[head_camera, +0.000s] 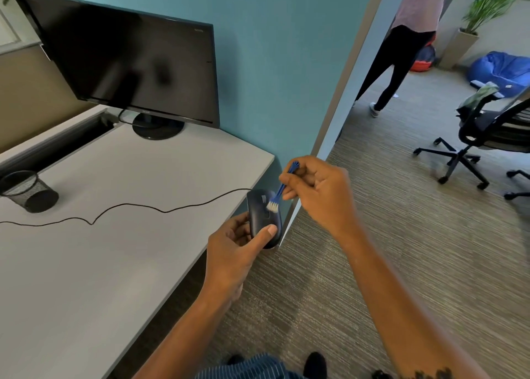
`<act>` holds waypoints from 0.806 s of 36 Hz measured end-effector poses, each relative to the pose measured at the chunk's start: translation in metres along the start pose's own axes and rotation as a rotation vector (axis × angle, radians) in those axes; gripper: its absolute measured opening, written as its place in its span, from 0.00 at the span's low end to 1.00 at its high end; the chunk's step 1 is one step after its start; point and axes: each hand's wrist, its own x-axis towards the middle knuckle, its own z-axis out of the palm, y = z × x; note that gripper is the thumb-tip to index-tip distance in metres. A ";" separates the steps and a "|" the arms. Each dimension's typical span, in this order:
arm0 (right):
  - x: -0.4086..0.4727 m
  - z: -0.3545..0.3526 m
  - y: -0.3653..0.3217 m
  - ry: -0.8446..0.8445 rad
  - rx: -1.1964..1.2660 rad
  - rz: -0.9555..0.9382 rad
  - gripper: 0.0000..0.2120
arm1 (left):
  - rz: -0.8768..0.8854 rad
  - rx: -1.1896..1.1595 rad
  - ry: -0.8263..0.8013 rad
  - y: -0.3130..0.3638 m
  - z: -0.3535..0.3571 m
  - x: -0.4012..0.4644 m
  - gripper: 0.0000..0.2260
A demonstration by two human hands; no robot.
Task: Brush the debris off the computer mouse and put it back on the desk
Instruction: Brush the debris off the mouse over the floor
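A dark corded computer mouse (259, 215) is held in the air just past the right edge of the white desk (86, 258). My left hand (238, 252) grips it from below, thumb pressed on its near end. My right hand (318, 189) pinches a small blue brush (279, 191) with pale bristles. The bristles touch the top of the mouse near its wheel. The mouse's black cable (129, 206) trails left across the desk.
A black monitor (129, 63) stands at the back of the desk against a teal partition (281, 63). A black mesh cup (27, 191) sits at the left. On the carpet to the right are an office chair (481, 138), a standing person (401, 49) and a blue beanbag (502, 69).
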 end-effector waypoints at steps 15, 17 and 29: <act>0.004 0.001 -0.002 -0.021 0.127 0.022 0.03 | 0.041 0.082 -0.015 0.002 -0.004 -0.008 0.38; 0.004 0.004 0.000 -0.017 0.068 0.025 0.02 | 0.052 0.100 -0.016 0.003 -0.004 -0.008 0.38; 0.006 0.008 -0.001 0.144 -0.051 0.018 0.03 | 0.063 0.179 -0.034 -0.001 -0.009 -0.007 0.40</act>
